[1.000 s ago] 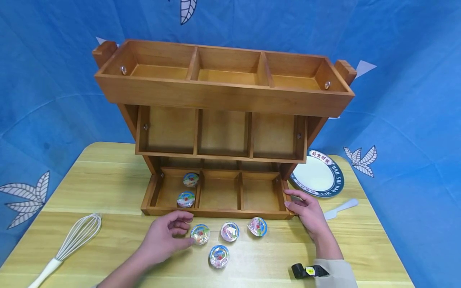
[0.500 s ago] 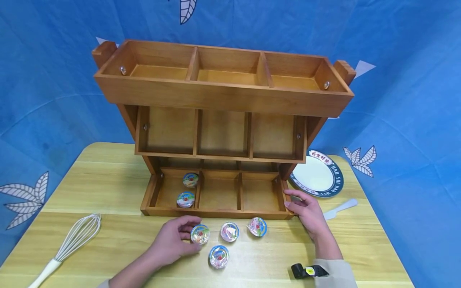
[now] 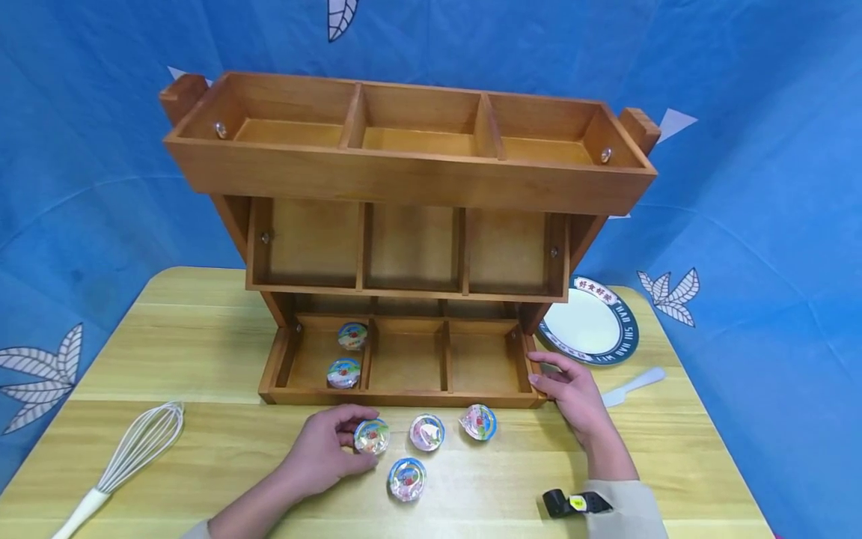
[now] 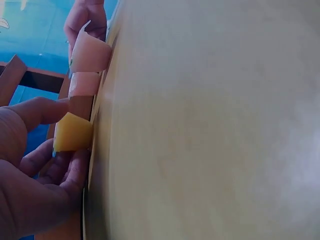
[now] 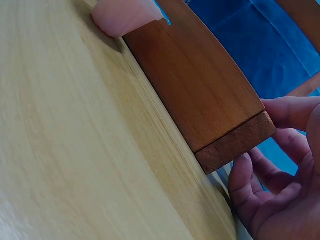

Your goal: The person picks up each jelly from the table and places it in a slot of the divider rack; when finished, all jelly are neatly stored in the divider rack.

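Observation:
My left hand (image 3: 319, 453) curls its thumb and fingers round a small jelly cup (image 3: 372, 436) with a printed lid, on the table. In the left wrist view this jelly cup (image 4: 73, 134) is yellow and stands upright, fingertips close about it. At the other side, my right hand (image 3: 572, 393) grips the right front corner of a three-tier wooden rack (image 3: 404, 400); the right wrist view has its fingers (image 5: 290, 111) about that corner (image 5: 240, 142). More jelly cups lie by the left hand: one (image 3: 427, 432), another (image 3: 478, 423) and a nearer one (image 3: 407, 479).
Two jelly cups, one behind (image 3: 352, 336) and one in front (image 3: 343, 373), sit in the bottom tier's left compartment. A whisk (image 3: 138, 445) lies at left. A plate (image 3: 586, 322) and a white plastic knife (image 3: 633, 387) are at right. Blue cloth (image 3: 761, 150) hangs behind.
My left hand has moved right, its thumb and index finger now on either side of the jelly cup. The right hand keeps its hold on the rack. The head view has shifted slightly.

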`<state>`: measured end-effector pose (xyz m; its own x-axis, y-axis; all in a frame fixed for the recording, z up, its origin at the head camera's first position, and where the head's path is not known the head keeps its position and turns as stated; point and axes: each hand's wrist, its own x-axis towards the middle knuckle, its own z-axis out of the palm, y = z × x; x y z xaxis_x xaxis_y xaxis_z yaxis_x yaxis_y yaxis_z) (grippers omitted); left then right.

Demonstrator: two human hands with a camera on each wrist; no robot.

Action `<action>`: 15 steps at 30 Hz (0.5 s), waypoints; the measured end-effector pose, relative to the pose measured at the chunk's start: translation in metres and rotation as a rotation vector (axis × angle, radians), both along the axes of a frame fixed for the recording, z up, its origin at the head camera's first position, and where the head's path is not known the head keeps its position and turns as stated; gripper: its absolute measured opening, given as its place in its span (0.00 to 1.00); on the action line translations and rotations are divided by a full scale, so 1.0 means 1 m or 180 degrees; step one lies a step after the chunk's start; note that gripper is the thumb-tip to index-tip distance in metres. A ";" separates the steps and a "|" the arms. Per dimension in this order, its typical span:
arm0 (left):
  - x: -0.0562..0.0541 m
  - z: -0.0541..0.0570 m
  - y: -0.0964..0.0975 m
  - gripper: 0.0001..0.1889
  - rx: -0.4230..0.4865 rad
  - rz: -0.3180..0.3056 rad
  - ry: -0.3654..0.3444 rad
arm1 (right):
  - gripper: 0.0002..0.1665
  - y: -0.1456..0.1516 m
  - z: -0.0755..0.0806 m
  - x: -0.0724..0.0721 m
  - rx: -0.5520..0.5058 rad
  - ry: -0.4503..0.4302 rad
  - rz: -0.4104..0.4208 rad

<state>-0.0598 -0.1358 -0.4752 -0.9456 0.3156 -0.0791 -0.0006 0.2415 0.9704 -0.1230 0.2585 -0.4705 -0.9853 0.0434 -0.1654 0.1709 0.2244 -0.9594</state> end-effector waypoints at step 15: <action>-0.003 0.021 0.004 0.28 -0.0471 -0.0273 0.0293 | 0.24 0.000 -0.002 0.000 0.0012 0.0015 0.0013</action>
